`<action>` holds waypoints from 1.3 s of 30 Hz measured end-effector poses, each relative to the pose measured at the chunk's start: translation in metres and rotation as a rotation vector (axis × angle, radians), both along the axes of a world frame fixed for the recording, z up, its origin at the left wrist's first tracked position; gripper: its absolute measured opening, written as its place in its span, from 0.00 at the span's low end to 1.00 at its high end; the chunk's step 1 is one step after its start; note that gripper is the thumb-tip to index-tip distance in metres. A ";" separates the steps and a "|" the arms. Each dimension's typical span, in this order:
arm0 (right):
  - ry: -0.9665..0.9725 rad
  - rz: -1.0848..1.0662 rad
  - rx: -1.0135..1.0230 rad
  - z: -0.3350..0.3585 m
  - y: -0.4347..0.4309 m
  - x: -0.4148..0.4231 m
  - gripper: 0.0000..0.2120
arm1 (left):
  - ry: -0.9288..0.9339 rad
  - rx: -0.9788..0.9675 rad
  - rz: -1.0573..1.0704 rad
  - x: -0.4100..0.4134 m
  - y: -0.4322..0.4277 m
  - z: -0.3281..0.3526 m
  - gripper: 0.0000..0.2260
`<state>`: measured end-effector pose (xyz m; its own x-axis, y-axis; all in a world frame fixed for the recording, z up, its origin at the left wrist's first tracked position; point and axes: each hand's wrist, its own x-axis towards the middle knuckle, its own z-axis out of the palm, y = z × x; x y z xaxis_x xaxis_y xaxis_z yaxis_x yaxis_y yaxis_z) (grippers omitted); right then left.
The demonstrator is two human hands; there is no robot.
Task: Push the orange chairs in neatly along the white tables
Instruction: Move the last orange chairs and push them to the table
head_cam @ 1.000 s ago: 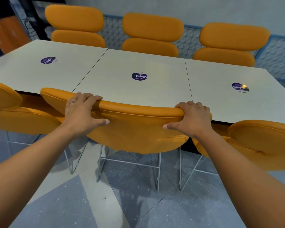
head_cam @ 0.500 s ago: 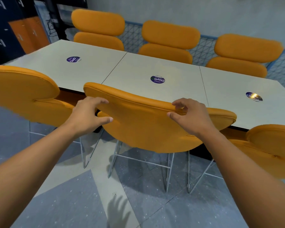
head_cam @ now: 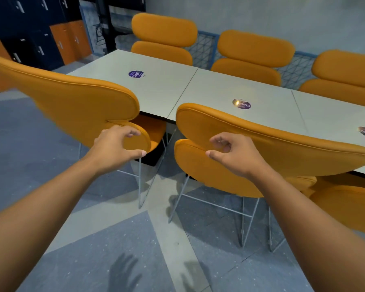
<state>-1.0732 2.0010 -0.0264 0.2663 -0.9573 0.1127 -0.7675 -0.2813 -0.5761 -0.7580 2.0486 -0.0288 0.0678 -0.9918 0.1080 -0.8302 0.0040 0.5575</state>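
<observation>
Three white tables [head_cam: 162, 85] stand end to end, each with a round purple sticker. On my side, the middle orange chair [head_cam: 282, 148] is tucked against the table edge. The left orange chair [head_cam: 72, 102] stands at an angle at the table's corner. A third chair [head_cam: 346, 207] is partly in view at the right. My left hand [head_cam: 116, 148] hovers in front of the left chair's lower back pad, fingers loosely curled, holding nothing. My right hand [head_cam: 230, 154] hovers before the middle chair's back, also loosely curled and holding nothing.
Three more orange chairs [head_cam: 255, 47] line the far side of the tables, backed by a blue mesh fence [head_cam: 202, 47]. Dark blue and orange lockers [head_cam: 30, 39] stand at the far left. Grey-blue floor [head_cam: 30, 133] stretches to the left.
Both hands have let go of the middle chair's top edge and drawn back. My view has swung left, bringing the left chair closer.
</observation>
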 end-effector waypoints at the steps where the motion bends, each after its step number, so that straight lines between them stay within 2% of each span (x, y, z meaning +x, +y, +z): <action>1: -0.005 0.005 0.005 0.000 0.001 0.011 0.16 | 0.007 0.004 0.006 0.010 0.002 -0.001 0.24; 15: -0.020 0.127 0.029 0.005 -0.036 0.140 0.17 | -0.014 -0.025 0.105 0.131 -0.008 0.002 0.25; 25: -0.102 0.161 0.053 -0.008 -0.125 0.231 0.15 | -0.054 -0.033 0.121 0.198 -0.090 0.004 0.24; 32: -0.099 0.158 0.008 -0.001 -0.198 0.279 0.19 | -0.086 -0.102 0.157 0.242 -0.161 0.019 0.23; 39: -0.079 0.186 0.086 -0.003 -0.240 0.317 0.29 | -0.188 -0.007 0.136 0.288 -0.206 0.021 0.35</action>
